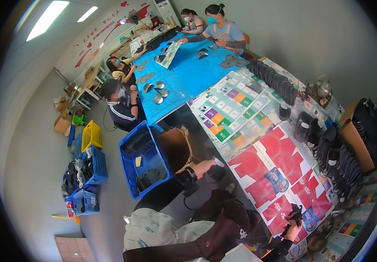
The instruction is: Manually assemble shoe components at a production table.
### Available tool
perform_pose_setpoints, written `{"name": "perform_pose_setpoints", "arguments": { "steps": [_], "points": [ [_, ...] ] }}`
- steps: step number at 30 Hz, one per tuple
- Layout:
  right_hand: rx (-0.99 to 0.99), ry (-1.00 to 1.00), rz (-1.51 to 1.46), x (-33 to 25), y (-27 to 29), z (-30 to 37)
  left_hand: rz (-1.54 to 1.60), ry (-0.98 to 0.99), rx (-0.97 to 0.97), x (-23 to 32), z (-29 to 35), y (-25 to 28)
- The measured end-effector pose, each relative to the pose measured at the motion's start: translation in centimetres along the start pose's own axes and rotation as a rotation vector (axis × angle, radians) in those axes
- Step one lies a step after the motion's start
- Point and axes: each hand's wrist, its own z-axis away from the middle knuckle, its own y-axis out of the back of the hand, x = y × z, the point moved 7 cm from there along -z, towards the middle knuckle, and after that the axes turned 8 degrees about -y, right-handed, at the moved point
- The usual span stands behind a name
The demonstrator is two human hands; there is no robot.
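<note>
Out past the near table's left edge, my left hand [204, 168] is closed on a dark curved piece [216, 174] with a white patch at its top. My right hand [292, 230], low at the right, has its fingers round a small bundle of black strap-like parts [295, 214]; its exact kind is unclear. Under that bundle lie red printed sheets [269, 159] on the near table. Dark curved pieces [330, 153] with white patches stand nested in rows along the table's right side.
Left of me stands a blue crate [123, 174] with dark pieces inside, beside an open cardboard box [171, 146]. A blue-covered table [184, 74] stretches ahead, with several co-workers around it. At right are a metal kettle [322, 91] and a filled carton [354, 135].
</note>
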Motion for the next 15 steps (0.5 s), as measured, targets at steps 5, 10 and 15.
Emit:
{"name": "perform_pose_setpoints", "arguments": {
  "steps": [5,10,15],
  "points": [
    [-0.145,-0.015,0.108,-0.4,-4.3,0.1,-1.164,-0.421,-0.032,-3.3,-9.1,-3.9],
    [-0.073,0.031,0.254,-0.4,-6.8,1.8,-1.157,-0.472,-0.183,-5.0,-17.1,-14.9],
    [0.039,-0.025,0.398,0.8,-7.8,3.5,-1.153,-0.520,-0.398,-6.9,-19.2,-20.7]
  ]
}}
